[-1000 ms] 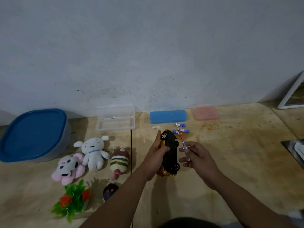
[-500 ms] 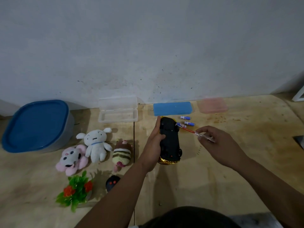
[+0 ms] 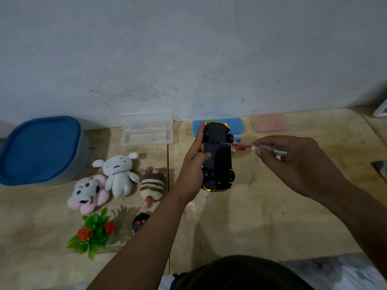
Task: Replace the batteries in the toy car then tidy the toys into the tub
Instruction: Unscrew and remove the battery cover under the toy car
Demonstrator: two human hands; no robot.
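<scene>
While your left hand grips the upturned toy car above the floor, your right hand pinches a screwdriver, tip against the black underside. Lidded blue tub sits far left, batteries just beyond the car.

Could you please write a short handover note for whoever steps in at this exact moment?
Left hand: grips the toy car, underside up.
Right hand: holds the screwdriver, its tip on the car's underside.
Batteries: lie on the table beside the car.
Tub: far left, lid on; plush toys, the plastic plant and a small black toy are out on the table.
Done: car turned over, screwdriver in place.
Left: open the compartment, swap batteries, close it, tidy toys into the tub.
</scene>
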